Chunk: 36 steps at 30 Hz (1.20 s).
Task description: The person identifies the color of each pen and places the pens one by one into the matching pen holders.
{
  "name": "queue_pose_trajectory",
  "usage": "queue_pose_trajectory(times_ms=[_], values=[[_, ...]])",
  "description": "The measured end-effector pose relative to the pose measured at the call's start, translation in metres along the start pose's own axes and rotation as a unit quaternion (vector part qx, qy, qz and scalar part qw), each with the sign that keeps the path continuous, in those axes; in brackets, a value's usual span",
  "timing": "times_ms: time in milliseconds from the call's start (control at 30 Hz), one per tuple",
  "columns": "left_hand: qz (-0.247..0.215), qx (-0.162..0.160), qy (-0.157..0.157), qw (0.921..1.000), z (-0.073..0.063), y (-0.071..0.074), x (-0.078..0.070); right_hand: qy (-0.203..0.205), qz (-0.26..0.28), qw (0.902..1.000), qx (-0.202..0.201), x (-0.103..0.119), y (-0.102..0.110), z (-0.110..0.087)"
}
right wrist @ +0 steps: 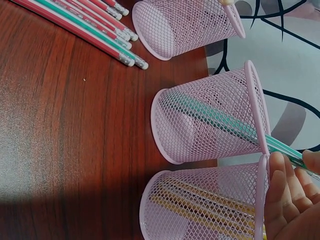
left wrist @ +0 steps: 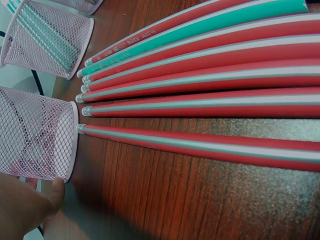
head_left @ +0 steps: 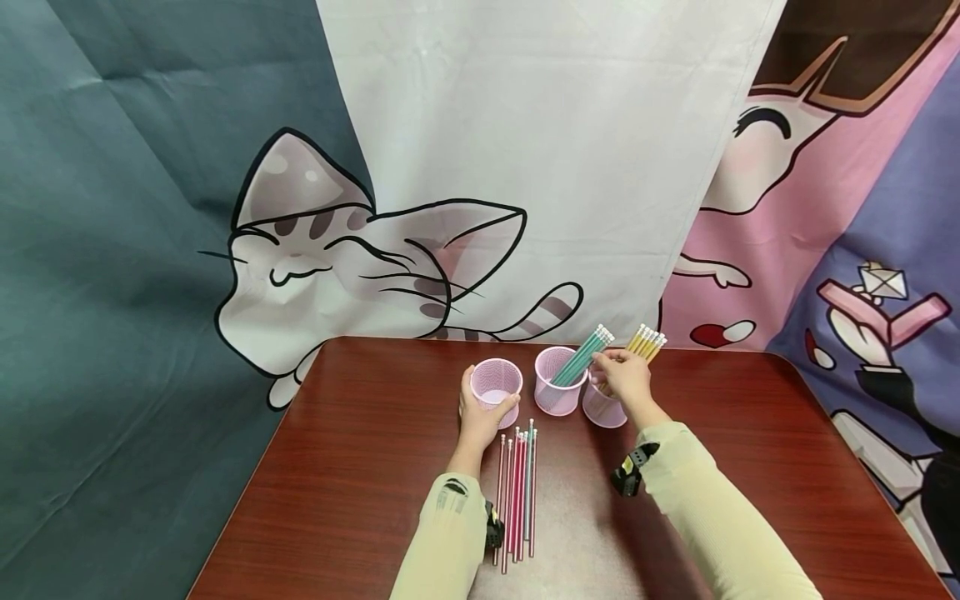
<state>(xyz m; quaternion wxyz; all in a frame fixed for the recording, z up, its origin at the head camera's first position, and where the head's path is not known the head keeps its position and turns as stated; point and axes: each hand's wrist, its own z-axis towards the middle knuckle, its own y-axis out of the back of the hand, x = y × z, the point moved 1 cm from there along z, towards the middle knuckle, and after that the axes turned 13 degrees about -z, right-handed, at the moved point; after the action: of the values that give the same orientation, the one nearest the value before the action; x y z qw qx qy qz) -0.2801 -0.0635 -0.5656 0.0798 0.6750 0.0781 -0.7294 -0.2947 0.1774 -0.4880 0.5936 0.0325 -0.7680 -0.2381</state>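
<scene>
My left hand point(head_left: 477, 421) holds the left pink mesh pencil cup point(head_left: 496, 373) round its side, fingers behind and thumb in front; no pencils show in it. Beside it stands the middle pink mesh cup point(right wrist: 210, 117), with several green pencils point(head_left: 579, 362) leaning right inside it. My right hand point(head_left: 628, 382) pinches the upper part of the green pencils between thumb and fingers, close to the cup's rim. Partly behind that hand is the right mesh cup point(head_left: 603, 412), which holds several yellow pencils point(head_left: 647, 340), eraser ends up.
In front of the cups, several red pencils point(left wrist: 200, 110) and a green pencil point(left wrist: 200, 35) lie side by side on the brown wooden table point(head_left: 360, 450), erasers toward the cups. A printed cloth backdrop point(head_left: 555, 150) hangs behind the table's far edge.
</scene>
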Motion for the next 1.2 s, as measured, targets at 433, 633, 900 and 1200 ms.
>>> queue_pose_trajectory(times_ms=[433, 633, 900, 1200], values=[[0.003, -0.002, 0.004, 1.0, 0.0, -0.001, 0.0, -0.007, 0.026, 0.9996, -0.007, 0.002, 0.002, -0.004], [0.001, -0.004, -0.002, 1.0, 0.0, -0.001, -0.001, 0.057, 0.028, 0.9976, 0.026, 0.017, -0.008, -0.025], [0.001, -0.004, -0.006, 1.0, -0.001, 0.0, -0.001, 0.2, -0.109, 0.957, 0.18, -0.003, -0.043, -0.054], [0.004, -0.006, 0.004, 1.0, -0.001, 0.0, -0.002, 0.192, -0.207, 0.9333, 0.222, -0.048, -0.074, -0.067]])
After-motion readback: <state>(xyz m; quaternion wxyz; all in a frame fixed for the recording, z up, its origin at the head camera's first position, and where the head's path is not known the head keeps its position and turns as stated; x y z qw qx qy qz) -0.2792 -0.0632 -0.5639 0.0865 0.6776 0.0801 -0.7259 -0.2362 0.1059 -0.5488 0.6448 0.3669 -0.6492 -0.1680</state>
